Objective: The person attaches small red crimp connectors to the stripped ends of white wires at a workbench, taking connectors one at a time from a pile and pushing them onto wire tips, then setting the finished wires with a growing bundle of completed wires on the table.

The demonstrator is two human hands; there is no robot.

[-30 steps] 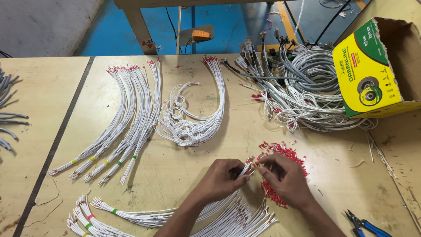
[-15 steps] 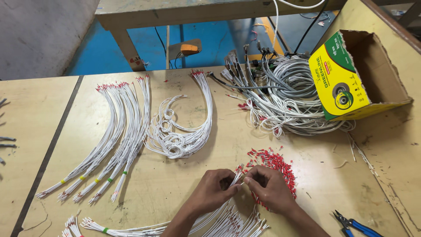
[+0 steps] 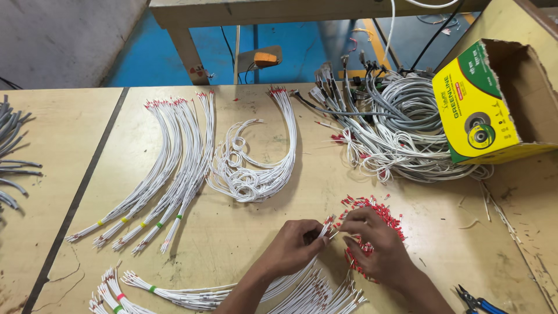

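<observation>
Two bare forearms come up from the bottom edge, no sleeves in view on either. The left hand (image 3: 293, 250) shows no ring, watch or glove, and the right hand (image 3: 375, 244), just beside it, is equally plain. Short nails, fingers curled. Nothing worn on either wrist.

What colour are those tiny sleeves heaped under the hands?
Red. The pile of small sleeves beside the right hand shows plainly in the head view.
</observation>
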